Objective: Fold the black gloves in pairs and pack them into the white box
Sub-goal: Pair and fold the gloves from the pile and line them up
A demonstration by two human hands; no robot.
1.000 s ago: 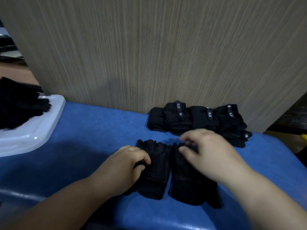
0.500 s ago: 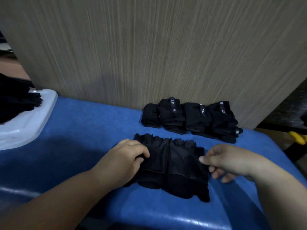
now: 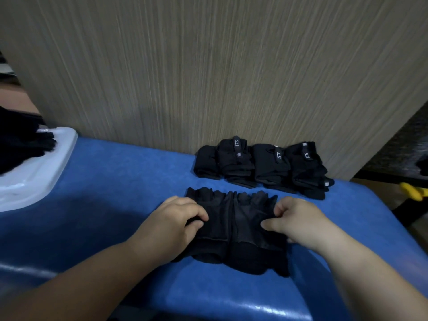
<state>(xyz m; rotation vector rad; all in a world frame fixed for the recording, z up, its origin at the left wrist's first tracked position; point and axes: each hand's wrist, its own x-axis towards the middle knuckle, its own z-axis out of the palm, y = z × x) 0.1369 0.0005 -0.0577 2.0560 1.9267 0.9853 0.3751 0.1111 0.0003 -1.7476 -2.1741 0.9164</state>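
Task part done: a row of folded pairs lies unboxed by the wall, the white box holds a dark heap, and left hand and right hand pinch the outer edges of an unfolded pair at table centre.
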